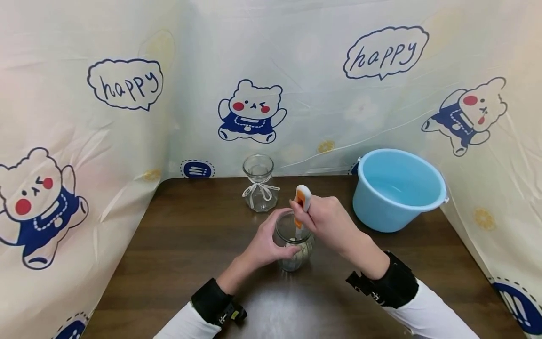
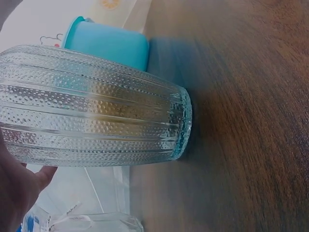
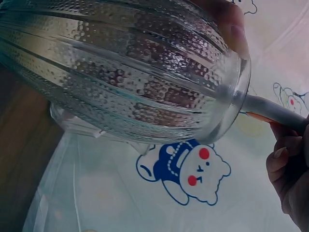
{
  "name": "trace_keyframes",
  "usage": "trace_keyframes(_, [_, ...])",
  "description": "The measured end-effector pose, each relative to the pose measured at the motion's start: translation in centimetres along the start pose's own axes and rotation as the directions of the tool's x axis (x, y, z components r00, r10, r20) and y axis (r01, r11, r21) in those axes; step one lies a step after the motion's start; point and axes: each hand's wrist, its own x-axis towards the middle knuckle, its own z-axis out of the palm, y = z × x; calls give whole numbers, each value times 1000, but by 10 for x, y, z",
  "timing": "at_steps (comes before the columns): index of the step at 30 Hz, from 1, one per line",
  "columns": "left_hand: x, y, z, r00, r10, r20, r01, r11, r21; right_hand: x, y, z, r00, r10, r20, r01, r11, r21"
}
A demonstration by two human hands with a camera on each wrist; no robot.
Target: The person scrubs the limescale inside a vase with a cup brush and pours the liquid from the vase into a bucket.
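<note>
A ribbed, bumpy glass jar (image 1: 292, 263) stands upright on the table, and my left hand (image 1: 263, 244) grips it near the rim, thumb on the near side and fingers round the far side. My right hand (image 1: 332, 221) holds a bottle brush (image 1: 303, 192) by its white and orange handle. The handle slants down through the jar's mouth. In the left wrist view, a tan, blurred shape shows through the jar's glass (image 2: 140, 145), low inside. The right wrist view has the grey-white shaft (image 3: 273, 112) entering past the rim.
Behind the jar stands a clear glass vase (image 1: 261, 200) with a white ribbon bow. A light blue bucket (image 1: 374, 212) is at the back right of the dark wooden table (image 1: 182, 254). A printed cloth (image 1: 313, 84) hangs around the back and sides.
</note>
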Motion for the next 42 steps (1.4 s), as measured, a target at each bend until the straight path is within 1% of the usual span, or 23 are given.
trace_keyframes(1, [0,0,0,1000,-5,4,5,1000,-3,2,0,-1,1000,-3,4,2,1000,10])
trace_keyframes(3, [1,-1,1,1000,-3,9,3,1000,-11,8,-2,-9,1000,-21,-13,21,1000,15])
trace_keyframes(5, [1,-2,2,1000,13,8,-13,1000,-15,16,-6,-21,998,-47,-52,47,999,-1])
trace_keyframes(7, [2,-2,3,1000,29,0,-29,1000,-12,24,-9,-35,994,-55,-95,53,998,-30])
trace_keyframes(10, [1,-2,2,999,38,-9,-38,999,0,34,-13,-48,993,-23,-117,14,997,-71])
trace_keyframes(12, [2,-1,0,999,35,-8,-35,999,3,36,-13,-51,995,9,-96,-17,996,-85])
trace_keyframes(15, [1,0,-2,1000,24,-4,-24,1000,-5,36,-11,-43,999,38,-26,-40,997,-68])
trace_keyframes(18, [2,0,-2,1000,15,-4,-15,1000,-7,31,-3,-28,995,81,64,-79,996,-39])
trace_keyframes(20, [3,1,-3,1000,4,-4,-4,1000,-7,27,2,-18,982,133,136,-132,991,-13])
trace_keyframes(22, [3,1,-2,1000,-2,-4,2,1000,-4,23,5,-10,961,197,194,-203,979,15])
trace_keyframes(24, [1,0,-2,1000,-7,1,7,1000,-12,21,6,-7,942,244,229,-260,965,39])
trace_keyframes(25, [1,1,-2,1000,-6,4,6,1000,-15,21,5,-8,940,253,231,-272,961,55])
trace_keyframes(27, [-1,0,-2,1000,4,5,-4,1000,-19,23,4,-13,948,245,201,-268,959,95])
trace_keyframes(30, [-1,0,-1,1000,23,2,-22,999,-23,29,3,-28,977,190,97,-203,968,148])
trace_keyframes(31, [0,0,-1,1000,29,1,-29,999,-22,32,3,-35,983,175,60,-183,969,164])
trace_keyframes(33, [1,0,-1,999,33,-2,-33,999,-19,36,1,-44,987,159,-3,-156,971,183])
trace_keyframes(35, [1,1,-1,1000,28,-2,-28,999,-16,38,0,-49,988,153,-32,-143,969,200])
trace_keyframes(36, [1,1,-2,1000,25,-1,-26,1000,-15,38,-1,-48,988,152,-32,-142,968,207])
trace_keyframes(38, [1,1,-2,1000,20,-1,-20,1000,-6,35,-1,-41,987,160,-3,-155,963,220])
trace_keyframes(40, [1,0,-2,1000,15,3,-15,1000,0,30,-2,-29,982,178,62,-188,955,229])
trace_keyframes(42, [0,-1,-2,1000,8,6,-8,1000,4,24,-2,-15,967,211,143,-239,944,229])
